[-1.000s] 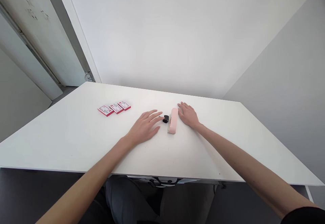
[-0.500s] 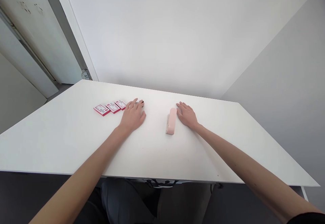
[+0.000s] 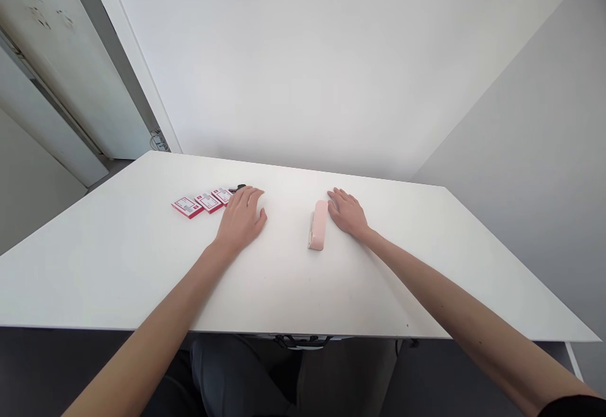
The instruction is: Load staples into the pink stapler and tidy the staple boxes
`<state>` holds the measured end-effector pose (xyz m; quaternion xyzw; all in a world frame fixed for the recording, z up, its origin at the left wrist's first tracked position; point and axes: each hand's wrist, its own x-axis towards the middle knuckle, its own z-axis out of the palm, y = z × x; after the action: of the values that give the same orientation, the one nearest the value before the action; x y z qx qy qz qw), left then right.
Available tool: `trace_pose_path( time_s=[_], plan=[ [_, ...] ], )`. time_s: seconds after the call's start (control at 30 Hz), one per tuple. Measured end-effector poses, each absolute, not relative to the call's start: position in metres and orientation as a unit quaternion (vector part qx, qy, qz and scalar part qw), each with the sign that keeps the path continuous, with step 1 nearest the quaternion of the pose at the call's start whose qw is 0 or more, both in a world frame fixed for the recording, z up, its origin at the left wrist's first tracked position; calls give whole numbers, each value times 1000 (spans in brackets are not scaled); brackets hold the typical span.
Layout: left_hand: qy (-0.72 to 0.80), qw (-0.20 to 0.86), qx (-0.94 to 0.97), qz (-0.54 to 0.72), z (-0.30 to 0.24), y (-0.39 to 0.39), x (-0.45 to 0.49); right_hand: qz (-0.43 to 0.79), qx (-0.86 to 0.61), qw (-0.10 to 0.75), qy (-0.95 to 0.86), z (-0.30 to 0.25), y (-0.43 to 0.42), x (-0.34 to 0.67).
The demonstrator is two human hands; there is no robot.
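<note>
Fingers (image 3: 341,195) of right hand (image 3: 350,216) loosely spread, nothing seen held; pink stapler (image 3: 319,224) laid just left of thumb, long axis pointed away from body, right hand nearer. Left hand (image 3: 239,220) opened, nothing seen gripped; partly hidden black item (image 3: 241,186) seen just beyond, near boxes (image 3: 209,201).

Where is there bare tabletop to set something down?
Bare: between the left hand and pink stapler; right of the right hand; left of the red-and-white boxes. Crowded: where the left hand, boxes and a black object bunch together.
</note>
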<state>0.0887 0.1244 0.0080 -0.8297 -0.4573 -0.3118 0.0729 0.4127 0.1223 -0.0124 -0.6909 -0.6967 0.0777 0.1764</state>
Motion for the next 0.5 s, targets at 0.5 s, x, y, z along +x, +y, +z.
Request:
trace_pose_path(
  time_s=[0.5],
  plan=[
    [-376,-189,-878,-229,10,102,136,75,-688,179,-699,-20,128,416]
  ],
)
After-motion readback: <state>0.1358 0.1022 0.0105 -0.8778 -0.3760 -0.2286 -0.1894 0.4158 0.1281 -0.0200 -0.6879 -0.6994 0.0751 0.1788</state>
